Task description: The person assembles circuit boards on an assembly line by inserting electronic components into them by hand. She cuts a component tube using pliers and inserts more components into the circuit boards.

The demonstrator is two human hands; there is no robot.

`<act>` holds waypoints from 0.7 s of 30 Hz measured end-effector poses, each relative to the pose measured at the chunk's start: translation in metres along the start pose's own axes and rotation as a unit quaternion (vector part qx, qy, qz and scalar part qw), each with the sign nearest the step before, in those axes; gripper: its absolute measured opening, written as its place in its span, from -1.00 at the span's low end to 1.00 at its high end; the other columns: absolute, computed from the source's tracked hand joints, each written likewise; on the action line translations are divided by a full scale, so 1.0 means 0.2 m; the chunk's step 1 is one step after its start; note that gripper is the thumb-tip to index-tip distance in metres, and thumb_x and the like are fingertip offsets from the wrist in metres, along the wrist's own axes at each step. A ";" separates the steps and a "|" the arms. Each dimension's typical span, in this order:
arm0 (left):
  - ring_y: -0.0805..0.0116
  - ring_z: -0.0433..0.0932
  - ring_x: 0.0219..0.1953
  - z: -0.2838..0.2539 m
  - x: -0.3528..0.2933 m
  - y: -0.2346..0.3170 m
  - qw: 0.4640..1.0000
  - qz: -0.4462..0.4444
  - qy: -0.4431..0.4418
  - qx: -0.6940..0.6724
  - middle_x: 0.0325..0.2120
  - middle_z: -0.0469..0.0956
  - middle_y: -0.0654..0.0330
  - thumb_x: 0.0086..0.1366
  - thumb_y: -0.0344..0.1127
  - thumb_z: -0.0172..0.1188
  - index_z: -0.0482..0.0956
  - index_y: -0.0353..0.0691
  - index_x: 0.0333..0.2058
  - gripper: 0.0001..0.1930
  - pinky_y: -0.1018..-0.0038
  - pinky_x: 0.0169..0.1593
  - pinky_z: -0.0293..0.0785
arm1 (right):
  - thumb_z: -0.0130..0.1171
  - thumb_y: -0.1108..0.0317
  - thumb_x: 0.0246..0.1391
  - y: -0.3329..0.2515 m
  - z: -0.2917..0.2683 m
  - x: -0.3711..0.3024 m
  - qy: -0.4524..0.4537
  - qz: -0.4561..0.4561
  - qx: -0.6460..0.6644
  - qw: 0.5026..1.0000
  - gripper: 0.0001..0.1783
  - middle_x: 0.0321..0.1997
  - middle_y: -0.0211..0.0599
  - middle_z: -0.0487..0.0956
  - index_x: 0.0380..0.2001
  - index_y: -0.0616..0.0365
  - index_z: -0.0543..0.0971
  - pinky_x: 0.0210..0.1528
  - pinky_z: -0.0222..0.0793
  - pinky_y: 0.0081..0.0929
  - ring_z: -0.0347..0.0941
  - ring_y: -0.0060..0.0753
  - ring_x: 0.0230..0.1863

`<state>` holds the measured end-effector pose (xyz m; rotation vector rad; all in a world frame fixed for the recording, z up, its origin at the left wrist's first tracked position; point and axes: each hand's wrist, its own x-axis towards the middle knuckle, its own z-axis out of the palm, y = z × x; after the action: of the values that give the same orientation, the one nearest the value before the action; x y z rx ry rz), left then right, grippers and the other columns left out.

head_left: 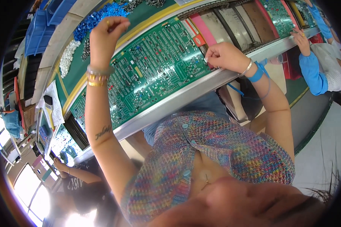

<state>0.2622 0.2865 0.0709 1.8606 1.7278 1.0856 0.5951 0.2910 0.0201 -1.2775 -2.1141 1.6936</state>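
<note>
A large green circuit board (151, 72), crowded with small components and white slots, lies in front of me on a metal-edged line. My left hand (108, 36) is raised over the board's far left side, beside a heap of blue components (96, 19). Its thumb and fingers are pinched together; anything between them is too small to make out. Over the board's right end, my right hand (227, 56) is also closed in a pinch, its fingertips by the board's corner. What it holds, if anything, cannot be seen clearly. A blue strap (258, 72) with a cord circles my right wrist.
White components (69, 56) and dark ones (86, 51) lie on the green shelf beyond the board. Blue bins (38, 32) stand far left. A metal rail (170, 96) runs along the near edge. Co-workers' hands show at right (301, 41) and lower left (60, 165).
</note>
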 end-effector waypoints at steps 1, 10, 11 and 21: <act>0.56 0.51 -0.41 -0.02 -0.09 0.01 0.995 -0.065 -0.028 -0.070 -0.47 0.58 0.28 0.08 -0.45 0.26 0.59 -0.30 -0.34 -0.86 0.64 -0.27 0.43 | 0.14 0.34 -0.08 -0.02 0.00 0.01 -0.006 0.018 0.002 1.000 -0.83 -0.65 -0.36 0.54 -0.51 0.26 0.54 -0.60 0.38 -0.60 0.44 -0.58 -0.67; 0.52 0.51 -0.26 -0.04 -0.64 0.10 0.973 -0.143 -0.100 -0.148 -0.25 0.53 0.21 0.11 -0.55 0.19 0.59 -0.32 -0.26 -0.81 0.65 -0.19 0.45 | 0.12 0.32 -0.10 -0.05 0.02 0.03 -0.026 0.061 -0.048 0.997 -0.81 -0.70 -0.36 0.51 -0.59 0.24 0.52 -0.67 0.32 -0.61 0.39 -0.59 -0.73; 0.53 0.52 -0.28 -0.04 -0.67 0.13 0.970 -0.176 -0.101 -0.137 -0.28 0.54 0.21 0.11 -0.53 0.20 0.59 -0.32 -0.26 -0.81 0.65 -0.20 0.46 | 0.12 0.31 -0.11 -0.06 0.02 0.04 -0.022 0.059 -0.078 0.995 -0.81 -0.71 -0.34 0.51 -0.60 0.23 0.51 -0.65 0.33 -0.59 0.39 -0.56 -0.73; 0.51 0.55 -0.45 -0.05 -0.88 0.24 0.975 -0.204 -0.077 -0.047 -0.45 0.58 0.18 0.10 -0.50 0.21 0.60 -0.29 -0.29 -0.84 0.62 -0.33 0.47 | 0.14 0.34 0.02 -0.19 0.04 -0.15 0.025 -0.069 -0.107 0.992 -0.78 -0.64 -0.42 0.49 -0.30 0.22 0.43 -0.54 0.21 -0.64 0.35 -0.66 -0.60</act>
<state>0.2958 0.1062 0.0627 1.4051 1.8247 0.8216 0.5889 0.2644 0.0611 -1.1793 -2.3459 1.3970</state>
